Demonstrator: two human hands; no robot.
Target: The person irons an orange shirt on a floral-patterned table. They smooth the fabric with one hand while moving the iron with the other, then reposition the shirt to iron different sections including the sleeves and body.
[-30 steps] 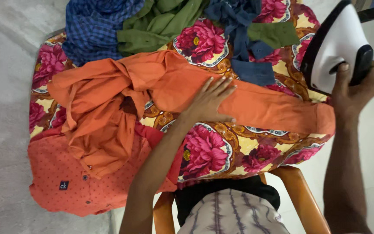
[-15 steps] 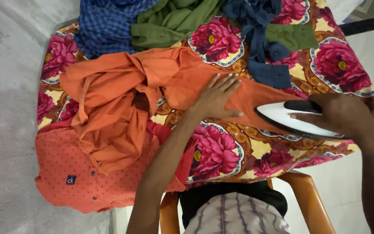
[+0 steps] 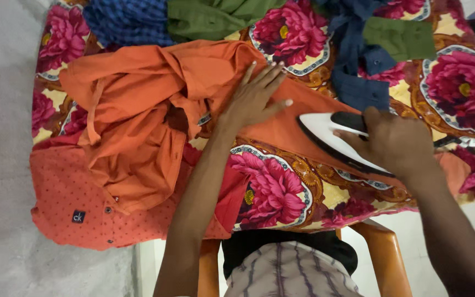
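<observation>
An orange shirt lies crumpled on a table covered by a floral cloth. One sleeve of it stretches to the right. My left hand lies flat on that sleeve with fingers spread. My right hand grips the black handle of a white clothes iron, which rests sole-down on the sleeve just right of my left hand.
A red dotted shirt hangs over the table's near left edge. Blue checked, green and dark blue garments are piled at the far side. An orange chair frame and a grey floor lie below.
My right hand brought the iron down from upright at the far right onto the orange sleeve, then slid it left toward my left hand, which shifted slightly up the sleeve.
</observation>
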